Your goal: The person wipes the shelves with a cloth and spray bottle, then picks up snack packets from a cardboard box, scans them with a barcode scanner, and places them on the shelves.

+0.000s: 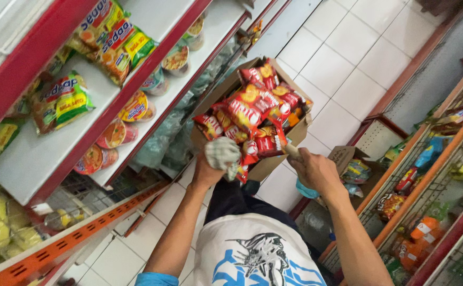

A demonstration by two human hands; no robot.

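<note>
Both arms are stretched forward from the body toward a brown cardboard box (pixel 289 135) that is held up over the white tiled floor (pixel 348 69). The left hand (pixel 210 167) is closed around a crumpled checked cloth (pixel 222 153) at the box's near edge, while the right hand (pixel 316 170) is clenched on the box's near flap. The box is heaped with red snack packets (pixel 252 108) printed in yellow. On the white, red-edged shelves (pixel 30 159) to the left, green and yellow noodle packets (pixel 62 100) and round cup noodles (pixel 112 135) are laid out. Mixed bright packages are seen on wire racks (pixel 438 175) to the right.
</note>
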